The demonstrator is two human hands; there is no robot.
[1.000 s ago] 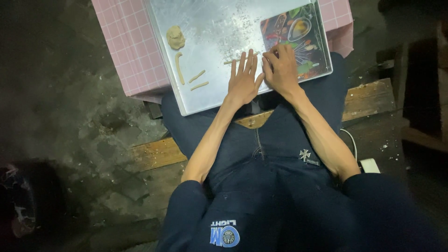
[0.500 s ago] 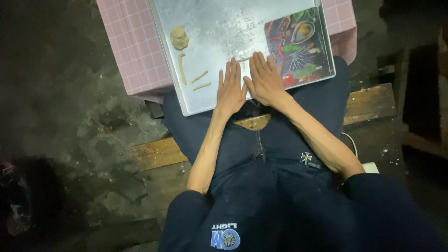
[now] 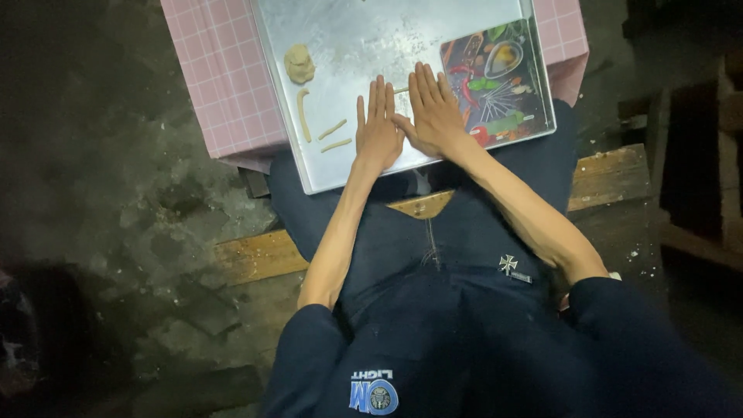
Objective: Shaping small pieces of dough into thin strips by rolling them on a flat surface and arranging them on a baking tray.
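Tray (image 3: 348, 46): both hands slid left.

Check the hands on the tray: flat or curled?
Flat: left hand and right hand lie palm-down, fingers straight, on the metal tray.

A pink checked cloth (image 3: 220, 85) lies left of the hands; a wooden bench (image 3: 255, 255) sits below them, a colourful picture board (image 3: 499, 81) right.

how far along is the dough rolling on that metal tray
Done: three thin dough strips lie on the metal tray. In hand: the left hand and right hand press flat, side by side, on another piece whose end shows between them. Left: the dough lump at the tray's left is unrolled.
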